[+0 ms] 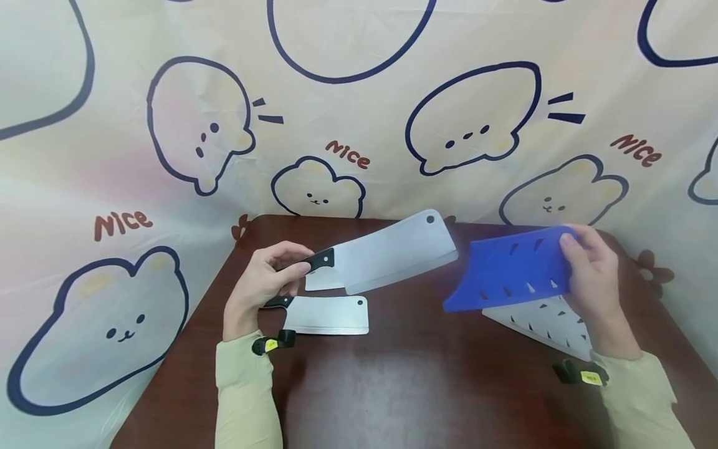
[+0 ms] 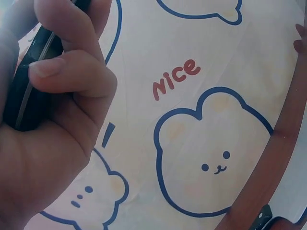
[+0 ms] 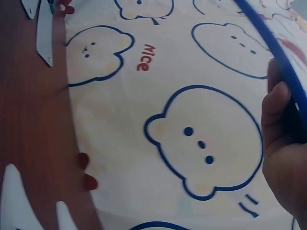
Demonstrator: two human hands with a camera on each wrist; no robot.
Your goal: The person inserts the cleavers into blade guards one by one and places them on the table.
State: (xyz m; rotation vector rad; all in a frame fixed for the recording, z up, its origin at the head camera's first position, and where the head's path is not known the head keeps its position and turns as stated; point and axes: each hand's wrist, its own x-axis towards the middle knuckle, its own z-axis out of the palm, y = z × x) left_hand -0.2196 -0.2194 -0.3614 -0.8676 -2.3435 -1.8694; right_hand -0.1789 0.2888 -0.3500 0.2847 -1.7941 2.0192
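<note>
A dark brown table (image 1: 392,380) with a soft sheen stands against a pale, lightly creased backdrop (image 1: 359,112), which runs behind it and along both sides. Navy-outlined cartoon heads (image 1: 126,330) cover the backdrop, with red-brown "Nice" lettering (image 1: 348,154) and brown flower shapes (image 1: 653,268) near the table's edge.

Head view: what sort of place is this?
Probably a makeshift indoor recording booth: cartoon-printed sheeting backs and flanks a brown table, and two black wrist-worn devices, likely cameras, are in view.
</note>
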